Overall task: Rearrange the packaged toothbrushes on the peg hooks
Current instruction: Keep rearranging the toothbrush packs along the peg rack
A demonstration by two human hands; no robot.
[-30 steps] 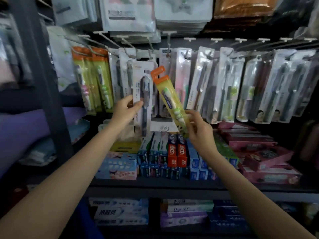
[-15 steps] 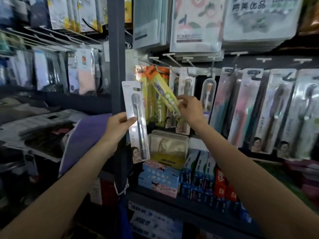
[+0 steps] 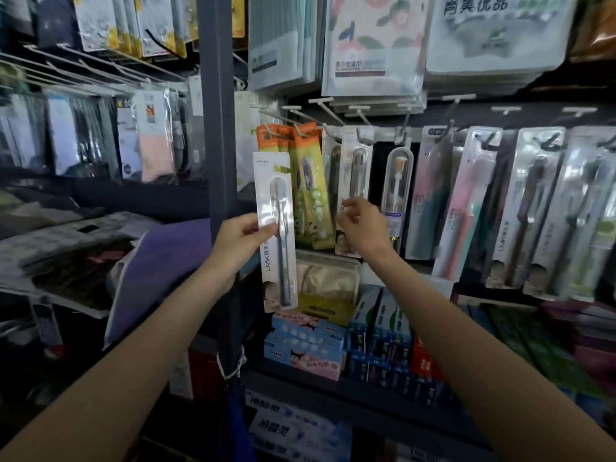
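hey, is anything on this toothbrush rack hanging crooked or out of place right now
One thing: the white LMK toothbrush pack is off the hooks, held by the left hand in front of the orange and yellow packs. Those hang a little slanted. The right hand is at the white pack beside them. Nothing looks spilled or damaged.

Dim shop aisle. Dark grey shelf upright (image 3: 218, 161) at centre; white wire rack (image 3: 83, 73) at left; dark shelf board (image 3: 366, 398) below.
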